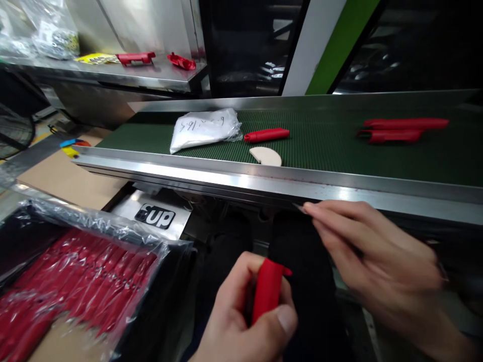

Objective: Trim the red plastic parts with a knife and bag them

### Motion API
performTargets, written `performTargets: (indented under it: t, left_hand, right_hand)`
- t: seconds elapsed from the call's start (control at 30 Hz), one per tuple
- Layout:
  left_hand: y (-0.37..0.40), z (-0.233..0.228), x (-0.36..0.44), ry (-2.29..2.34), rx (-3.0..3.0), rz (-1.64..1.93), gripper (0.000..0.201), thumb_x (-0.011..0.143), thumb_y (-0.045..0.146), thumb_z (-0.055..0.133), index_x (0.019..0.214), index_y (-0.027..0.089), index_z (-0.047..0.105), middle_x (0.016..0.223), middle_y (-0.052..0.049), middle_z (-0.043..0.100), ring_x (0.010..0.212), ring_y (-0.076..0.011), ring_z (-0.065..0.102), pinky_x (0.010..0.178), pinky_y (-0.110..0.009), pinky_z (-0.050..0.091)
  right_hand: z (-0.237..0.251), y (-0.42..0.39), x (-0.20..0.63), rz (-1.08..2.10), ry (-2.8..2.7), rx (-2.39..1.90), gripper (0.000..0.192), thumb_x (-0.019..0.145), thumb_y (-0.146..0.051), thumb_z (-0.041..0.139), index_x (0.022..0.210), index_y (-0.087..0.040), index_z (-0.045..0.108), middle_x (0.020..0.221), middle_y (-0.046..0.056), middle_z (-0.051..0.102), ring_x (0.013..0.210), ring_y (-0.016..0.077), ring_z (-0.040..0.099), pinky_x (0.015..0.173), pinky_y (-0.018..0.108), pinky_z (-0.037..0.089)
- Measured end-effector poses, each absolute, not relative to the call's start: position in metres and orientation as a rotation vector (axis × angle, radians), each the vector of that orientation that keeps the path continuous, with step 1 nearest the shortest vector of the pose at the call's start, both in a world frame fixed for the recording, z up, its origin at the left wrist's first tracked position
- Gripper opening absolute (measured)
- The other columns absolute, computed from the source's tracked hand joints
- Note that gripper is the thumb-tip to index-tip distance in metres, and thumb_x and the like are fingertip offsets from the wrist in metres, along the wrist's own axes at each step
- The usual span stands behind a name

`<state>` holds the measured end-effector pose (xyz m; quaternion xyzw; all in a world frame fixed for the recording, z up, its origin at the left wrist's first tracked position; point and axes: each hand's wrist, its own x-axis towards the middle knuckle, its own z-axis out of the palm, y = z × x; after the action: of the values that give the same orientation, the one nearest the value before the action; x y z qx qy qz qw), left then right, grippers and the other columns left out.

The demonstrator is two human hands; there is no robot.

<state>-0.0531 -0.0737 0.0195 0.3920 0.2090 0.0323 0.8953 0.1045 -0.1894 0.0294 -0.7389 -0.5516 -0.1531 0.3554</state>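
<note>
Here, a red plastic handle piece [267, 296] stands nearly upright in the person's left hand [241, 322], low in the middle of the view, below the near edge of a conveyor. The left hand is closed around it, thumb pressed across its lower part, with a small tab jutting from the top end. The right hand [381, 261] hovers just beside and above it, fingers stretched out and close together, pinching what looks like a thin metal blade [300, 206] at the fingertips; the sliver is too small to be sure of.

To the left, a box lined with clear plastic film [86, 271] holds many similar red pieces laid in rows, which suggests a good share of the batch is already handled. Beyond the hands runs the green conveyor belt [320, 151] with a steel rail [264, 178] along its near side. On the belt lie one more red handle [266, 134], a pale half-round piece [267, 156], a white bag with handwriting [204, 128], and, well apart to the right, a pair of longer red parts [400, 129]. These appear yet to be picked up. On a steel table [113, 73] at the far left rest two further red parts [136, 58].
</note>
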Motion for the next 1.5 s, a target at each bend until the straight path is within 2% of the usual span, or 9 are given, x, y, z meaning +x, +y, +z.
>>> performTargets:
  t: [0.13,0.33,0.6,0.77,0.9,0.97,1.07,1.17,1.5]
  left_hand:
    - [-0.07,0.011,-0.051,0.342,0.643,0.105,0.017,0.088,0.03,0.059,0.093,0.023,0.045,0.084,0.002,0.052,0.041,-0.0004,0.039,0.036,-0.011,0.035]
    - [-0.069,0.002,-0.045,0.119,0.538,0.109,0.009,0.095,0.028,0.042,0.097,0.022,0.048,0.077,0.002,0.05,0.04,-0.0012,0.036,0.033,-0.009,0.035]
    - [-0.073,0.006,-0.047,0.171,0.53,0.114,0.006,0.093,0.027,0.048,0.097,0.023,0.048,0.081,0.001,0.054,0.042,-0.0015,0.037,0.035,-0.01,0.035]
    - [-0.082,0.0,-0.05,0.065,0.531,-0.004,0.028,0.079,0.029,0.074,0.087,0.018,0.05,0.074,-0.002,0.059,0.054,-0.0029,0.046,0.05,-0.009,0.035]
    - [-0.079,-0.003,-0.047,0.002,0.361,0.043,0.016,0.092,0.035,0.05,0.099,0.021,0.05,0.079,-0.006,0.064,0.043,-0.0057,0.047,0.041,-0.013,0.036]
    - [-0.075,-0.002,-0.047,0.024,0.3,0.017,0.022,0.096,0.036,0.037,0.102,0.02,0.051,0.08,-0.009,0.066,0.042,-0.0076,0.05,0.039,-0.014,0.036]
    - [-0.071,0.001,-0.051,0.114,0.228,-0.051,0.031,0.095,0.039,0.035,0.104,0.017,0.054,0.081,-0.013,0.07,0.047,-0.0095,0.055,0.042,-0.014,0.037]
    - [-0.071,0.002,-0.055,0.162,0.184,-0.092,0.035,0.091,0.044,0.043,0.096,0.013,0.058,0.075,-0.015,0.07,0.053,-0.0135,0.06,0.047,-0.016,0.038]
    - [-0.079,-0.008,-0.065,0.19,0.221,-0.098,0.039,0.09,0.051,0.037,0.09,0.017,0.056,0.045,-0.002,0.051,0.031,-0.0099,0.032,0.035,-0.018,0.023]
  right_hand:
    - [0.036,-0.193,0.096,-0.242,-1.506,-1.855,0.035,0.086,0.0,0.055,0.116,-0.015,0.066,0.11,0.008,0.064,0.101,0.0161,0.06,0.081,0.027,0.052]
    - [0.038,-0.191,0.085,-0.229,-1.616,-1.811,0.034,0.086,-0.001,0.052,0.114,-0.013,0.067,0.104,0.01,0.065,0.097,0.0173,0.06,0.079,0.028,0.054]
    - [0.025,-0.192,0.084,-0.241,-1.599,-1.755,0.035,0.084,0.002,0.055,0.115,-0.01,0.067,0.104,0.013,0.065,0.095,0.0193,0.06,0.077,0.032,0.052]
    - [0.02,-0.194,0.095,-0.292,-1.412,-1.831,0.042,0.085,0.001,0.055,0.121,-0.018,0.064,0.109,0.008,0.065,0.095,0.0174,0.062,0.077,0.031,0.053]
    - [0.027,-0.199,0.096,-0.276,-1.43,-1.82,0.043,0.084,0.002,0.056,0.12,-0.019,0.065,0.111,0.008,0.064,0.1,0.0184,0.062,0.078,0.03,0.053]
    - [0.03,-0.201,0.095,-0.228,-1.536,-1.788,0.04,0.084,0.002,0.055,0.119,-0.015,0.065,0.111,0.01,0.063,0.102,0.0194,0.06,0.081,0.031,0.052]
    - [0.031,-0.201,0.092,-0.213,-1.66,-1.76,0.035,0.085,0.001,0.054,0.116,-0.012,0.065,0.109,0.011,0.062,0.102,0.0204,0.056,0.081,0.033,0.05]
    - [0.029,-0.2,0.092,-0.221,-1.725,-1.758,0.035,0.086,-0.001,0.055,0.117,-0.015,0.065,0.113,0.011,0.061,0.102,0.0229,0.054,0.077,0.036,0.05]
    - [0.024,-0.2,0.098,-0.216,-1.804,-1.712,0.043,0.083,0.003,0.054,0.121,-0.017,0.061,0.118,0.01,0.06,0.105,0.0237,0.054,0.08,0.039,0.049]
